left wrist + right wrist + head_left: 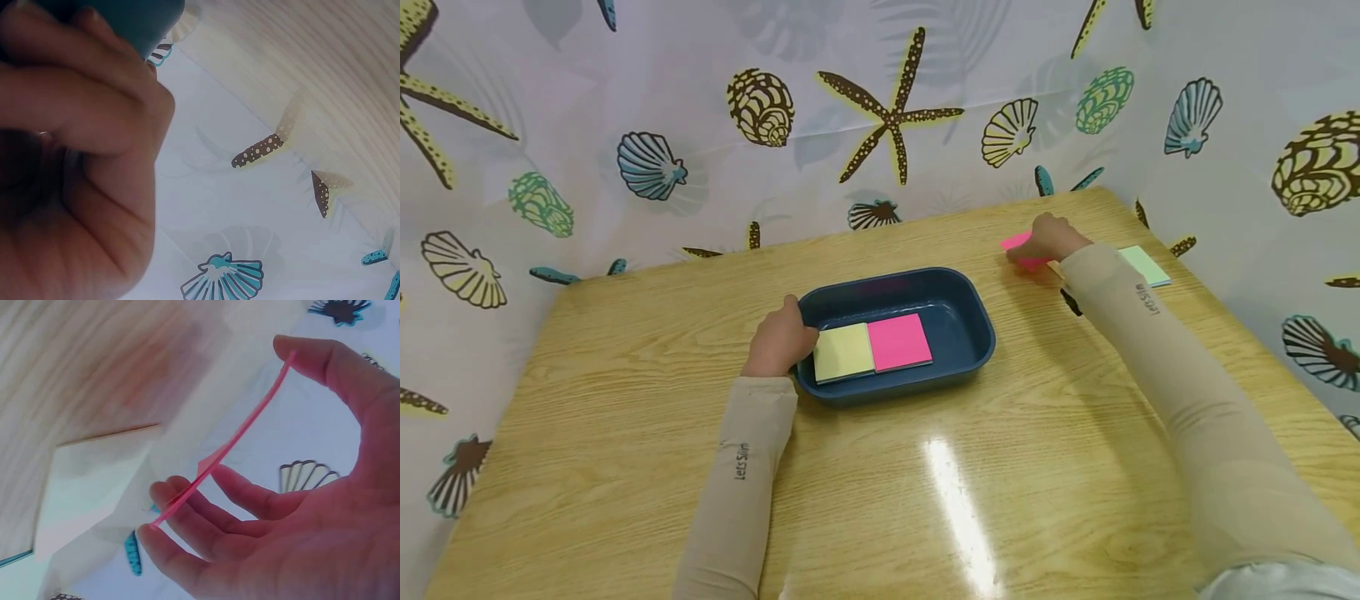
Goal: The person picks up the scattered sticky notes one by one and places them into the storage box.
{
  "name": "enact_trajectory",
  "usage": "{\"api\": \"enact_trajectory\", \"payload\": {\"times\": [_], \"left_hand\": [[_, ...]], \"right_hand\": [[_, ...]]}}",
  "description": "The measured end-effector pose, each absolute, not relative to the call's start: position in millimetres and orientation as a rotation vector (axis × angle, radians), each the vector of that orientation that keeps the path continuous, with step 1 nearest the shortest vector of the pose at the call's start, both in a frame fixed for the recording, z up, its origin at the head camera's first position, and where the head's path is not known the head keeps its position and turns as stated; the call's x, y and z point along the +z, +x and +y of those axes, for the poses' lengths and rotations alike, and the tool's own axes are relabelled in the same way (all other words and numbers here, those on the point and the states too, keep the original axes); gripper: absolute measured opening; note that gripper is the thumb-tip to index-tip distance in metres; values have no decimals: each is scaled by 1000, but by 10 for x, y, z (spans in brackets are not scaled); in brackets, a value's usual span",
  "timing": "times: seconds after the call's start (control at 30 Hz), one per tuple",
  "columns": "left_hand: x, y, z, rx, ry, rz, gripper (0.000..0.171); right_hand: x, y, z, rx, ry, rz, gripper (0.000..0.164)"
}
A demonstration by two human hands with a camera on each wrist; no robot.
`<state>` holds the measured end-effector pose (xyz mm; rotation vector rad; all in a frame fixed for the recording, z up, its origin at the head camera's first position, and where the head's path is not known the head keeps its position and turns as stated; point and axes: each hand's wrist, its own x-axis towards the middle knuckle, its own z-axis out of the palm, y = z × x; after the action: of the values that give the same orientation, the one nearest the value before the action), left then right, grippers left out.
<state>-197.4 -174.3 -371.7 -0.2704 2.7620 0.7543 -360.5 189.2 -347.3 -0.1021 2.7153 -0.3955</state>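
Observation:
My left hand (781, 340) grips the left end of a dark blue oblong tub (958, 371) on the table, thumb over its rim. In the left wrist view the curled fingers fill the left side, against the tub's wall (140, 22). Inside the tub a yellow sticky-note pad (842, 352) and a pink sticky-note pad (900, 342) lie side by side. At the back right, my right hand (1051, 236) holds another pink sticky-note pad (1017, 242). The right wrist view shows this thin, slightly bowed pad (240, 432) pinched by its edges between thumb and fingers, above the table.
A pale green sticky-note pad (1144, 265) lies near the table's right edge, beyond the right sleeve. A pale pad (94, 481) also lies below the right hand. Curtain cloth (700, 108) with shells and starfish rises behind the wooden table (647, 375).

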Motion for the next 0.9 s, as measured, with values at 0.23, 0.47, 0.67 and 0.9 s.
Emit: {"api": "enact_trajectory", "payload": {"times": [0.23,0.47,0.67,0.9], "left_hand": [[-3716,-1974,-1742,755,-272,2766,68],[-3726,-1976,-1728,758,-282,2773,67],[-3722,-1968,-1737,759,-281,2771,65],[-3721,-1969,-1732,752,-284,2770,66]], "right_hand": [[-3296,-3454,1622,-598,-257,2805,53],[-3078,-3246,1357,-695,-423,2772,68],[-2959,-3056,1130,-708,-573,2744,61],[-2874,-2826,879,-636,-766,2674,53]]}}
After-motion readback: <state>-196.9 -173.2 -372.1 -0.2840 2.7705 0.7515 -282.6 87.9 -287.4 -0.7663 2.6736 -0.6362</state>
